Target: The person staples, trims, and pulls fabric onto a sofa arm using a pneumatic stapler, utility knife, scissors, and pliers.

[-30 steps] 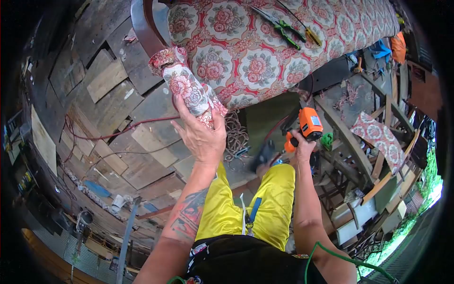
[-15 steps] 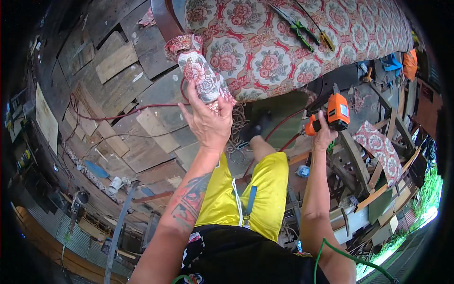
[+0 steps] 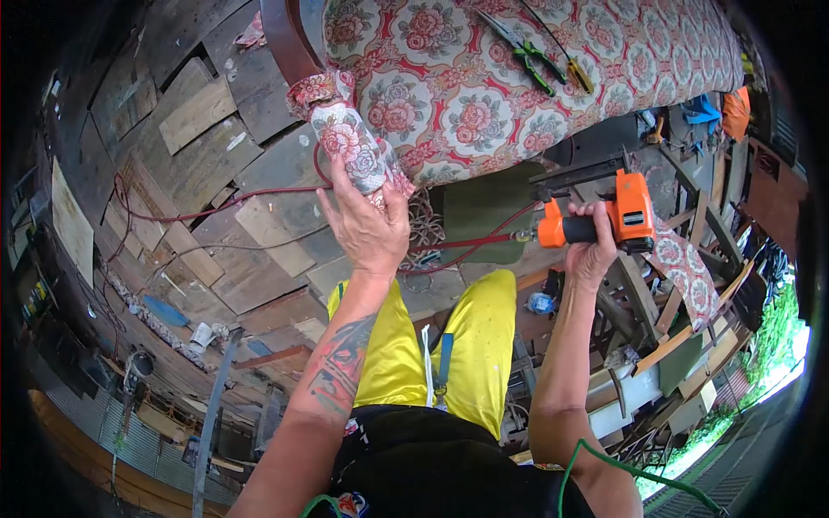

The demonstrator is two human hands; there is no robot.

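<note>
My left hand grips the front end of a padded armrest covered in floral fabric, with its thumb and fingers pressed against the cloth. Above the padding, the armrest's curved brown wood is bare. In my right hand is an orange pneumatic staple gun, held by its black grip. Its long dark magazine points left, and a red air hose joins the handle end. The gun is apart from the armrest. Green-handled shears or long pliers and a yellow-handled screwdriver lie on the floral seat.
Wooden boards cover the floor at left, with the red hose running across them. Wood frames and scraps are piled at right, with a floral fabric piece on them. A blue-and-white container lies by my right forearm.
My right hand has turned the staple gun, so its magazine now shows pointing left, and raised it slightly. The left hand keeps its hold on the armrest while the view shifts a little.
</note>
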